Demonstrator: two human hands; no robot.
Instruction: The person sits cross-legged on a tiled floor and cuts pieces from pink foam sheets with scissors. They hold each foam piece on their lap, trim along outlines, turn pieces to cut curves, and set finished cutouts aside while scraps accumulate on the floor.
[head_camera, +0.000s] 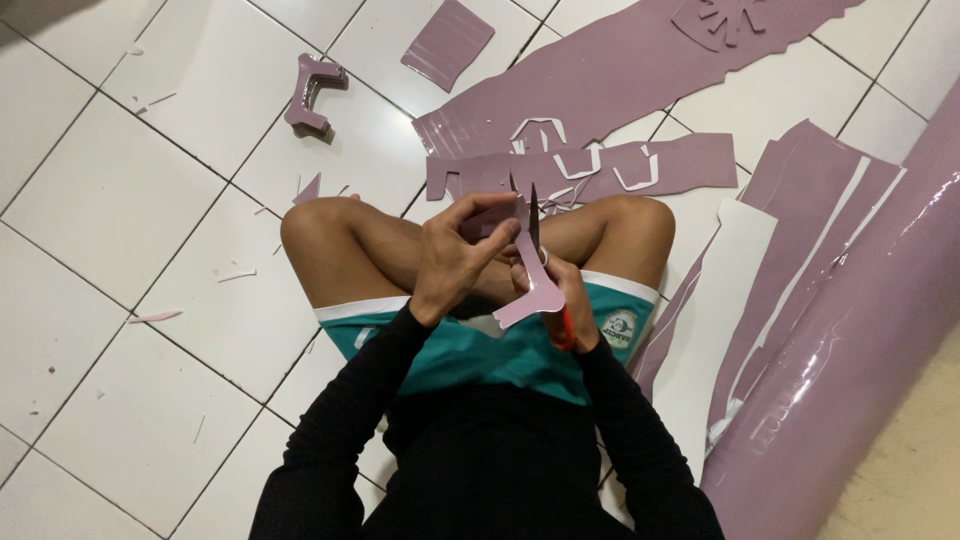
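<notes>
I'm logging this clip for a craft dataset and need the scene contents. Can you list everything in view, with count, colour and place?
cut piece: one, mauve, held between both hands over the lap
scissors: one pair, dark blades, red handle, in the right hand, blades pointing up through the piece
stack of cut shapes: one, mauve, on the floor at upper left
small sheet: one, mauve, floor at top centre
large sheets with cut-outs: several, mauve, floor ahead of the knees
roll of material: one, glossy mauve, along the right edge
scraps: many, white and mauve, scattered on the tiles
tiled floor: white
left hand: grips the piece's top
right hand: works the scissors
</notes>
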